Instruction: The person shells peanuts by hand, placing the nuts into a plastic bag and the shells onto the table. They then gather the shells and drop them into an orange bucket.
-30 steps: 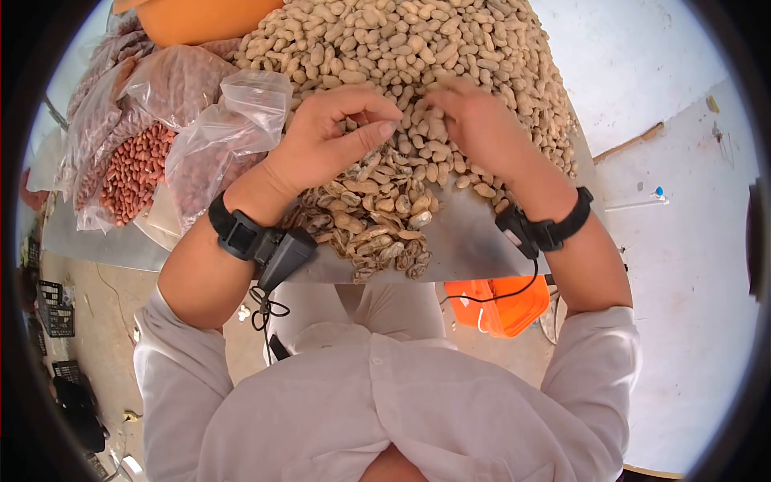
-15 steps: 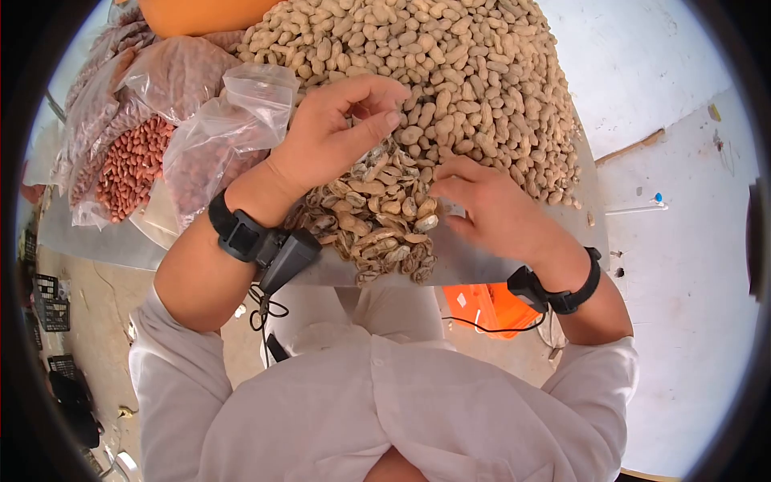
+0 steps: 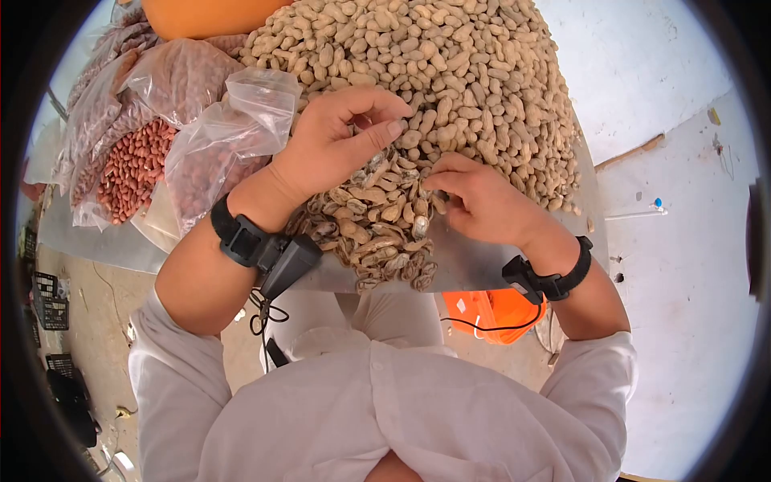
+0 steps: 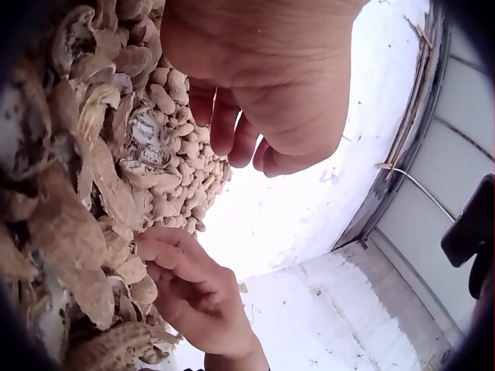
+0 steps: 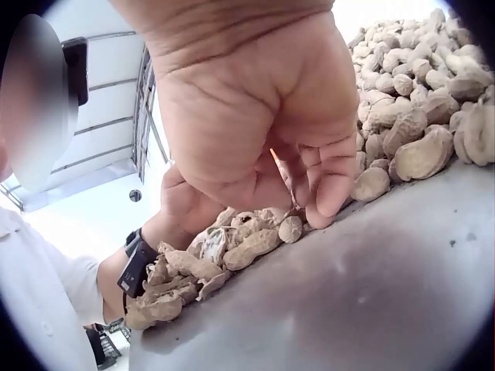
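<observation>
Over the join between the whole peanuts (image 3: 498, 96) and the shell pile (image 3: 373, 213), the left hand (image 3: 333, 140) has bent fingers, its thumb near the index finger. Whether anything is between those tips cannot be told; the left wrist view hides the thumb tip. At the right side of the shells is the right hand (image 3: 486, 201), fingers loosely bent and index fingertip at the shells. Its palm looks empty in the left wrist view. The right wrist view has its fingertips low by a small peanut piece (image 5: 291, 229) at the pile's edge.
Clear bags (image 3: 185, 76) of red peanut kernels (image 3: 136, 169) lie at the left, with an orange container (image 3: 209, 18) behind them. A metal tabletop (image 3: 474, 269) borders the shells. Below its front edge stands an orange bucket (image 3: 502, 317); a cable runs from the right wrist camera.
From the whole peanuts, the right hand has moved back toward the body to the shell pile's right side, its fingers now more bent. The left hand has stayed nearly in place.
</observation>
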Demonstrator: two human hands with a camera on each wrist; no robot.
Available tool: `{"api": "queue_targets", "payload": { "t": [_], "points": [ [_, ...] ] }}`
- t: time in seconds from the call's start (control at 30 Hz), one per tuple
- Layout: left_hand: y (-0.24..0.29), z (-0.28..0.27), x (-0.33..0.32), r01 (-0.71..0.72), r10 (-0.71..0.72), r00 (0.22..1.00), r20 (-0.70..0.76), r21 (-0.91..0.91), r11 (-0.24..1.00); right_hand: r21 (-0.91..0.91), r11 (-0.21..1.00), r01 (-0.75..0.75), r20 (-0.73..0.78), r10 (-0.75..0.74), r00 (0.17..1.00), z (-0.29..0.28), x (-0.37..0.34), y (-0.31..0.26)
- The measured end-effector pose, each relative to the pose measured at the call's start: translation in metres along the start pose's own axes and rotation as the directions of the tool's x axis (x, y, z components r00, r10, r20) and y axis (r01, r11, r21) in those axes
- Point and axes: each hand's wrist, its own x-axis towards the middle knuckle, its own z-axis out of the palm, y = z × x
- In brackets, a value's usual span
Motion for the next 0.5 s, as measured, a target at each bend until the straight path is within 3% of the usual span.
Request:
{"api": "queue_targets", "payload": {
  "t": [0.1,0.2,0.3,0.4,0.5],
  "points": [
    [0.005,-0.005,-0.001,0.073,-0.076,0.994,0.082,0.032,0.997,-0.095,0.994,-0.057,-0.002,0.057,0.998,-0.002,0.006,-0.004],
    [0.004,-0.004,-0.001,0.109,-0.108,0.992,0.064,-0.008,0.994,-0.195,0.977,-0.084,-0.058,0.074,0.996,0.002,0.016,0.001],
    [0.004,-0.004,-0.001,0.107,-0.106,0.993,0.044,-0.01,0.994,-0.301,0.952,-0.049,-0.091,0.022,0.996,0.0,0.025,0.004],
    [0.007,-0.004,0.0,0.01,-0.021,0.995,0.094,0.109,0.994,-0.436,0.899,-0.04,-0.117,-0.013,0.993,0.001,0.033,0.019],
    [0.007,-0.002,0.001,0.02,-0.035,0.997,0.073,0.193,0.981,-0.339,0.94,-0.034,-0.128,-0.01,0.992,-0.004,0.037,0.024]
  ]
}}
